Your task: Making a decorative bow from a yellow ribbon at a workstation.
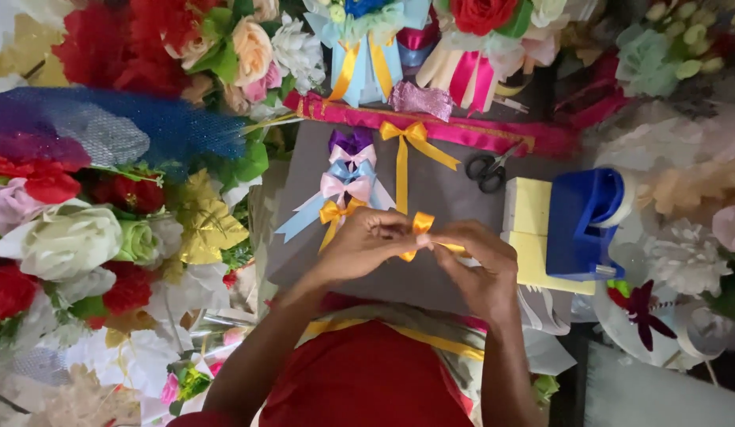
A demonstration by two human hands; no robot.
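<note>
- Left hand (366, 241) and right hand (472, 261) meet at centre, both pinched shut on an orange ribbon (421, 225).
- The ribbon lies between the fingertips, tail running right, over the grey board (439, 186).
- Finished bows (348, 178) lie just beyond, nearer the left hand.

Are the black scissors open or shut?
Shut, it seems: the black-handled scissors lie on the grey board with both finger loops side by side.

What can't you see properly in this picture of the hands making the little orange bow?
- Head view: the orange ribbon bow is mostly covered by the left hand and right hand, so its knot is hidden.
- Head view: the scissors are small and dark, blades unclear.
- Head view: the tape dispenser hides part of the yellow block.
</note>
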